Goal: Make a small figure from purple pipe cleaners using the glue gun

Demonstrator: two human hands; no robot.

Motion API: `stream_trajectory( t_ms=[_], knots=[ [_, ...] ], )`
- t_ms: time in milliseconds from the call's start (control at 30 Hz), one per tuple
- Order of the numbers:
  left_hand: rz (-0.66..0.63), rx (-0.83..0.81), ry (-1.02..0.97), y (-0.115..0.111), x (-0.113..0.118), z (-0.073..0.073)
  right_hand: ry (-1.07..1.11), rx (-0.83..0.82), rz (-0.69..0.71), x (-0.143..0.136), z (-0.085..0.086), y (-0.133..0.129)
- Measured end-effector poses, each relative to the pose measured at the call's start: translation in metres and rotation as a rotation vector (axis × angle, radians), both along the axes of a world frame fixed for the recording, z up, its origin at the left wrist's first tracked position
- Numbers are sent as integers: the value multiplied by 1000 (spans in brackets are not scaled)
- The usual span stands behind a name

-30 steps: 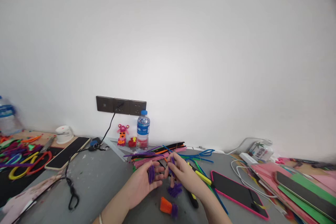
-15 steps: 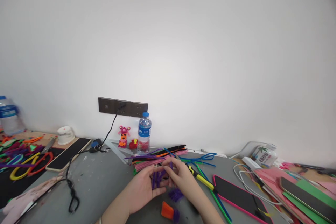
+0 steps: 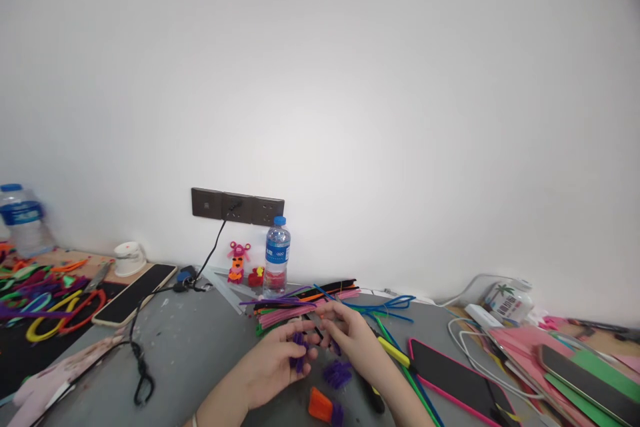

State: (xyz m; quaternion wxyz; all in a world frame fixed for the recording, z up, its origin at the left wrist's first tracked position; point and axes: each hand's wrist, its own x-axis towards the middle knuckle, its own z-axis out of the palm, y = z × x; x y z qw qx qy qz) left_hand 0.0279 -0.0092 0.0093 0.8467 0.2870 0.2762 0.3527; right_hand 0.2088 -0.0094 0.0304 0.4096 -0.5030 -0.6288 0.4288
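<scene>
purple fuzzy wire (image 3: 299, 353) sits in the left hand (image 3: 286, 353), thumb and fingers closed on it, above the grey table (image 3: 200, 373). the right hand (image 3: 345, 333) is just beside, fingertips bent inward; whether they pinch anything, i cannot tell. an orange piece (image 3: 320, 404) lies below.

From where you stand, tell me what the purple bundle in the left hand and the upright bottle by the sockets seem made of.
Purple bundle: probably pipe cleaner, matte, judging by its fuzzy strands.
Bottle: likely clear, glossy plastic; see-through walls, blue cap and label.
</scene>
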Motion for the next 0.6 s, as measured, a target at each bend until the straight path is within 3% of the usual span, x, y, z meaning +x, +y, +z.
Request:
stream_trajectory(
  t_ms=[167, 333, 467, 600],
  knots=[
    [64, 88, 44, 3, -1, -3, -58, -68, 15, 5, -9, 1],
    [63, -7, 66, 8, -5, -1, -139, 96, -23, 4, -12, 5],
    [14, -18, 129, 10, -8, -1, -113, 247, -133, 0, 0, 2],
    [50, 65, 171, 13, -7, -5, -67, 363, -156, -23, 25, -20]
  ],
)
